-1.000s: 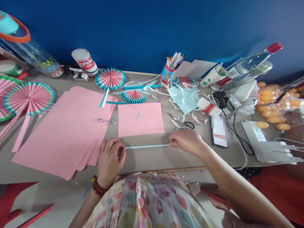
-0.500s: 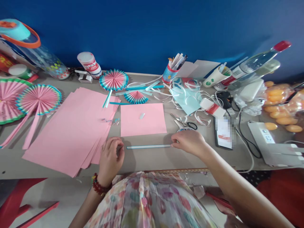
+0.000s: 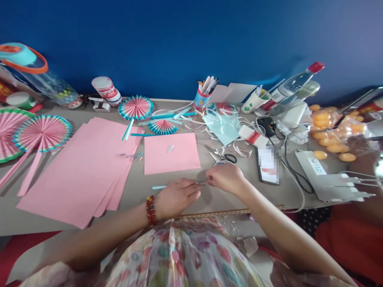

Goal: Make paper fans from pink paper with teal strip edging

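Observation:
A narrow pale-blue paper strip (image 3: pixel 158 187) lies along the table in front of me. My left hand (image 3: pixel 178 198) rests flat across it, fingers stretched to the right, covering its middle. The strip's right end is pinched in the closed fingers of my right hand (image 3: pixel 226 177). Just beyond my hands is a pink rectangular sheet (image 3: pixel 188 161), with a small whitish piece (image 3: pixel 170 148) on top. Scissors with black handles (image 3: pixel 229 158) lie behind my right hand, partly hidden by it.
Large pink sheets (image 3: pixel 74 171) are stacked at left beside a finished paper fan (image 3: pixel 42 133). Further back stand a pen cup (image 3: pixel 202 99) and paper scraps (image 3: pixel 223 127). To the right are a phone (image 3: pixel 268 165), cables and a power strip (image 3: pixel 317 175). Another person's red clothing (image 3: pixel 344 247) shows at lower right.
My left hand has moved right from beside the strip's left end and now lies flat over it. My right hand keeps its pinch. The whole view has shifted slightly.

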A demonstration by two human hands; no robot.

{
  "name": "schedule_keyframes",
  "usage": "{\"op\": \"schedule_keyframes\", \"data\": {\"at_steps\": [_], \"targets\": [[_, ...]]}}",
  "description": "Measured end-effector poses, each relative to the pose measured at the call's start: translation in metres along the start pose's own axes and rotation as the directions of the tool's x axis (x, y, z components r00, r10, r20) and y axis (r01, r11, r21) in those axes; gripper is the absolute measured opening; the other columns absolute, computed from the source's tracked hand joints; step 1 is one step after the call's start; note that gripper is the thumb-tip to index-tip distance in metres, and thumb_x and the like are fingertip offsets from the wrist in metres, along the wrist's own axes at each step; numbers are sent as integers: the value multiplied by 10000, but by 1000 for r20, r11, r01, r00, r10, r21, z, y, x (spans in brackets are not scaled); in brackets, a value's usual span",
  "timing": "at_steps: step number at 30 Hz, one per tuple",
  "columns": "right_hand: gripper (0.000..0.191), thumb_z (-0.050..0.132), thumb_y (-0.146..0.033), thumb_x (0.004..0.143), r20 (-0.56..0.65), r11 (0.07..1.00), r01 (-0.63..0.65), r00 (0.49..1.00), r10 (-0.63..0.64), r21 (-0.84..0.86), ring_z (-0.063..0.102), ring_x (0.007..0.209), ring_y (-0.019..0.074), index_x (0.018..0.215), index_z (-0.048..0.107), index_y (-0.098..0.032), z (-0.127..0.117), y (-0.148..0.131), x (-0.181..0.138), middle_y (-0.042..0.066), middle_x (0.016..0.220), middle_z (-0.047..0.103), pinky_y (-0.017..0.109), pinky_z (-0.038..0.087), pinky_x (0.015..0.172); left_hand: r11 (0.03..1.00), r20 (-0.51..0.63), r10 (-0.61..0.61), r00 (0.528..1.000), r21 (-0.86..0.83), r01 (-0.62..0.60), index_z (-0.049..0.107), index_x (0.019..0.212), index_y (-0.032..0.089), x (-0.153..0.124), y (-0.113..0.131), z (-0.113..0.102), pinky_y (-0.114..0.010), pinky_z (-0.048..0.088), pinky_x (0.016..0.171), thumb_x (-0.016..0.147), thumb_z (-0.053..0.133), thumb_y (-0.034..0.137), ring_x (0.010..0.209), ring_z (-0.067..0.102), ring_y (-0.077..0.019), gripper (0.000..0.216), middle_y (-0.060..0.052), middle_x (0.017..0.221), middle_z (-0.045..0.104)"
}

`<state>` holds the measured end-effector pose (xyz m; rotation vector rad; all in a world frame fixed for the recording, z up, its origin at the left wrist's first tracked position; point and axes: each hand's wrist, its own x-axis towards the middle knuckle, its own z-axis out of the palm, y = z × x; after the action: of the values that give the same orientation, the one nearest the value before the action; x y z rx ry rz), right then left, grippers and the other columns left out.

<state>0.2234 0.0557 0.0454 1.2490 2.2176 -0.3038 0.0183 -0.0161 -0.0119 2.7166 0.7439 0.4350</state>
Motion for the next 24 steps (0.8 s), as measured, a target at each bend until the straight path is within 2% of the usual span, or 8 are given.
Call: {"op": "schedule_keyframes", "data": {"at_steps": [3, 5, 9, 14, 24], "targets": [[155, 652, -353, 865, -5, 1000, -6, 1000, 6, -2, 715, 850, 247, 845, 749, -234, 0, -2, -2, 67, 875, 762, 260, 418, 605, 993, 51, 52, 997, 105, -58, 614, 1212, 143, 10, -7, 18, -369, 477, 985, 958, 421, 125, 1139, 579, -229, 319, -84, 1354, 611], [156, 647, -353, 870, 1, 1000, -14, 1000, 14, 6, 715, 861, 250, 851, 743, -231, 1, -3, -5, 68, 881, 762, 260, 421, 612, 988, 67, 84, 994, 125, -92, 595, 1255, 141, 11, -10, 23, -362, 464, 993, 966, 414, 132, 1131, 576, -223, 340, -76, 1361, 607], [142, 657, -348, 863, -9, 999, -7, 1000, 7, 41, 709, 898, 247, 929, 708, -234, 4, 2, -14, 61, 908, 758, 258, 413, 620, 987, 65, 102, 993, 120, -109, 534, 1344, 137, 7, -10, 23, -376, 426, 1026, 968, 436, 166, 1175, 550, -226, 390, -102, 1406, 567], [156, 622, -345, 894, -23, 997, -5, 1000, 6, 78, 703, 876, 221, 1006, 659, -243, 9, 9, -24, 40, 921, 751, 252, 378, 599, 989, 101, 86, 991, 114, -98, 503, 1379, 149, 4, -8, 23, -371, 380, 1041, 979, 425, 188, 1182, 527, -221, 409, -83, 1458, 526], [179, 556, -296, 935, -21, 988, 11, 1000, -7, 152, 697, 909, 209, 1093, 606, -229, 15, 15, -30, 32, 986, 747, 267, 353, 612, 982, 151, 122, 981, 125, -141, 501, 1374, 185, 14, -9, 18, -392, 383, 957, 966, 440, 211, 1127, 525, -234, 413, -69, 1488, 495]]}}
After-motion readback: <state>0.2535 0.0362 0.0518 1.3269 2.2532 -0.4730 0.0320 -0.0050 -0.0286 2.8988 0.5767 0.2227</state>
